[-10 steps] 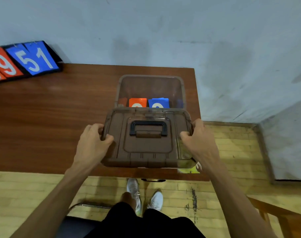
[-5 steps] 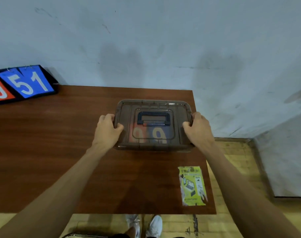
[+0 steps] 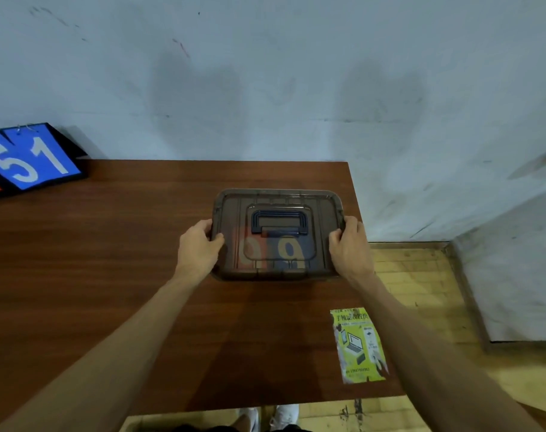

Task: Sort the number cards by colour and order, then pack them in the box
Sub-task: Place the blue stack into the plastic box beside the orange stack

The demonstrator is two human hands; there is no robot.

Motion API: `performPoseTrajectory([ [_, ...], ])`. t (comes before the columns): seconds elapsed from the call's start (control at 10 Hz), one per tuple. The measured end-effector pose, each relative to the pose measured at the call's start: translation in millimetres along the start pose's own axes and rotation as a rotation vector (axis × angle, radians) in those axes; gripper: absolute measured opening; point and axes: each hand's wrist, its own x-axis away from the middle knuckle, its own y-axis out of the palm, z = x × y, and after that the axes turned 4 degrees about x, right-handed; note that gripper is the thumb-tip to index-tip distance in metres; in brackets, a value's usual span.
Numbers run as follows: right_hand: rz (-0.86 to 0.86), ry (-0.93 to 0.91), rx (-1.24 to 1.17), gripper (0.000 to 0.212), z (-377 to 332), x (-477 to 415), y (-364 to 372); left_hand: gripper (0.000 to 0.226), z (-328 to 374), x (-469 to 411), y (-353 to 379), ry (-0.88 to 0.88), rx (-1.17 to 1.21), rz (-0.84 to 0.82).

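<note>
A smoky brown see-through box (image 3: 234, 269) stands on the wooden table (image 3: 109, 275) near its right edge, with its lid (image 3: 323, 213) lying flat on top. The lid has a dark handle (image 3: 279, 222) folded down. Through the plastic I see a red number card (image 3: 250, 249) and a blue number card (image 3: 289, 251) side by side, each showing a white 9. My left hand (image 3: 198, 247) grips the lid's left edge. My right hand (image 3: 349, 244) grips its right edge.
A flip scoreboard (image 3: 31, 160) with blue cards reading 5 and 1 stands at the table's far left against the wall. A yellow-green leaflet (image 3: 357, 346) lies at the near right corner. The table's right edge drops to a wooden floor (image 3: 415, 282).
One second ago I held the lid in front of the open box; it now sits on the box, covering the cards. My hands stay on its two sides.
</note>
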Motion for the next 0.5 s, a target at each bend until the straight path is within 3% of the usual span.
performPoseTrajectory([
  [0.1,-0.042,-0.019,0.050,0.018,-4,-5,-1,0.043,0,2,-3,0.035,-0.039,-0.018],
  [0.2,-0.082,-0.021,0.120,0.030,-7,-8,-4,0.039,4,-1,-6,0.058,-0.127,-0.042],
  [0.3,-0.153,-0.083,0.186,0.021,-11,-6,-15,0.026,14,1,-14,0.069,-0.298,-0.110],
  [0.4,-0.195,-0.037,0.266,0.030,-14,-6,-31,0.035,31,8,-22,0.119,-0.545,-0.144],
  [0.5,-0.149,-0.113,0.233,0.033,-12,3,-71,0.052,61,31,-36,0.221,-0.439,-0.049],
])
